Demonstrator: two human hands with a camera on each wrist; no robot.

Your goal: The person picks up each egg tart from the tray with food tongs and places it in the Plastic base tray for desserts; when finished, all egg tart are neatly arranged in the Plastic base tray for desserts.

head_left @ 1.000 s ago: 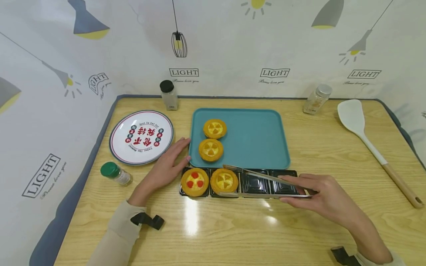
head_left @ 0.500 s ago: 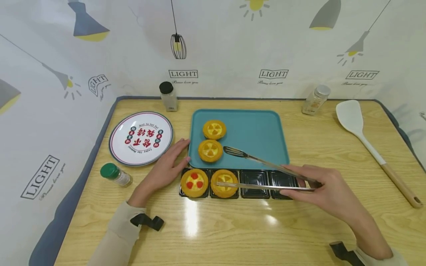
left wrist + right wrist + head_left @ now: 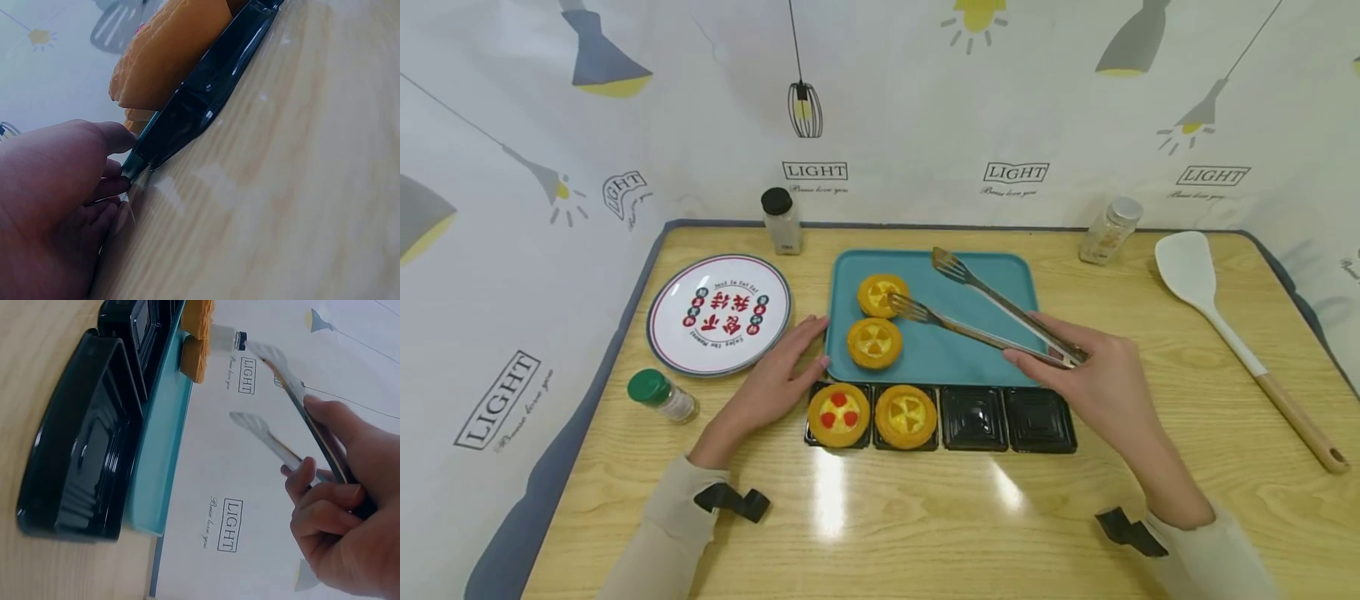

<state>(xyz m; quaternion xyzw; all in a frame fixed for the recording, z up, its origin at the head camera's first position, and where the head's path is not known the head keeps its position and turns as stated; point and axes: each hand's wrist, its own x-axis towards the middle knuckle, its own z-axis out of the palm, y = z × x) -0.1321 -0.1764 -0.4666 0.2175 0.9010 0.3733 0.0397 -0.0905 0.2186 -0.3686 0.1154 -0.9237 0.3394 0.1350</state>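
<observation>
My right hand (image 3: 1093, 383) grips metal serving tongs (image 3: 992, 337) near their joined end, arms spread, over the blue tray (image 3: 970, 292). One slotted tip overlaps the upper egg tart (image 3: 880, 293) in the head view; nothing is between the tips. Another tart (image 3: 874, 342) sits just below it on the tray. My left hand (image 3: 775, 371) rests with straight fingers at the tray's left edge. In front of the tray is a row of black plastic cups (image 3: 973, 419); the two left ones hold a tart with red pieces (image 3: 838, 415) and a yellow-topped tart (image 3: 906, 416).
A printed white plate (image 3: 718, 315) and a green-capped shaker (image 3: 662, 396) stand left. At the back are a black-capped jar (image 3: 782, 221) and a silver-capped jar (image 3: 1111, 231). A white spatula with a wooden handle (image 3: 1247, 350) lies right. A printed cloth wall (image 3: 917, 108) stands behind.
My right hand has carried the tongs from the tart in the second black cup up and back over the tray. That tart stays in its cup. My left hand has not moved.
</observation>
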